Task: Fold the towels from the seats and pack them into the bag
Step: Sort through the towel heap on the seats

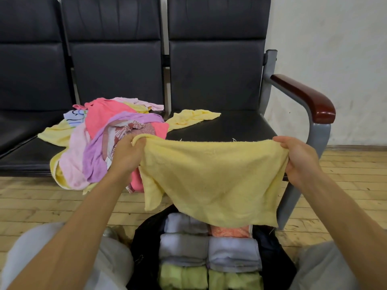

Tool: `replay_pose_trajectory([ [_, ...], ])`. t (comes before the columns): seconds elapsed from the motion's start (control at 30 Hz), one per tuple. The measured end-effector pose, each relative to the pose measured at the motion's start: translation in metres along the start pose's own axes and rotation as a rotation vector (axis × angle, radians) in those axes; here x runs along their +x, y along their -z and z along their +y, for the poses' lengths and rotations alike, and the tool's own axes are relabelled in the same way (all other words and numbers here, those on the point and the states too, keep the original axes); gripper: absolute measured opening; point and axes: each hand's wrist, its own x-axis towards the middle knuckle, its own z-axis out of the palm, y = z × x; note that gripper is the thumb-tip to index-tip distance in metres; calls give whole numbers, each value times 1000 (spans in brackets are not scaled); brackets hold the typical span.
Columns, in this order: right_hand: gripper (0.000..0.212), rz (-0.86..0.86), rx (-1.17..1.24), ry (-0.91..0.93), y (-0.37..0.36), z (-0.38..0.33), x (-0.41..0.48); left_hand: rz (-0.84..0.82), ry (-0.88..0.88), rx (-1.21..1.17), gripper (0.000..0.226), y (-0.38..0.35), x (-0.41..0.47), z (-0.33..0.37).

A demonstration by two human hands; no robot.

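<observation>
Before dark seats (215,80), left hand (126,155) and right hand (298,159) pinch a yellow towel (213,181) half-hiding the bag (143,241).

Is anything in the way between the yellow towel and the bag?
Nothing visible. The left hand and right hand hold the yellow terry towel right above the open black bag, with folded towels inside.
</observation>
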Motion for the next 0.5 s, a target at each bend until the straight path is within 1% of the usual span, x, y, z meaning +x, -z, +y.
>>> replay_pose_trajectory([
  [0.1, 12, 24, 0, 23, 0, 0, -1, 38, 105, -167, 14, -3, 2, -2],
  [0.17, 7, -2, -5, 56, 0, 3, -1, 50, 176, -239, 12, -3, 6, -5],
  [0.2, 8, -24, -13, 74, 0, 4, -1, 45, 223, -289, 10, -3, 8, -6],
  [0.27, 10, -64, -31, 89, 0, 7, -1, 17, 311, -411, 7, -3, 10, -8],
  [0.33, 13, -80, -56, 90, 0, 9, 2, -58, 362, -497, 4, -2, 10, -7],
  [0.37, 15, -80, -67, 91, 0, 10, 4, -112, 368, -532, 9, 0, 9, -5],
  [0.43, 20, -81, -81, 95, 2, 10, 7, -190, 338, -548, 29, 3, 8, -2],
  [0.47, 23, -85, -81, 99, 2, 10, 7, -194, 300, -499, 39, 4, 9, -2],
  [0.5, 25, -87, -82, 102, 3, 10, 7, -178, 235, -390, 47, 5, 8, -1],
])
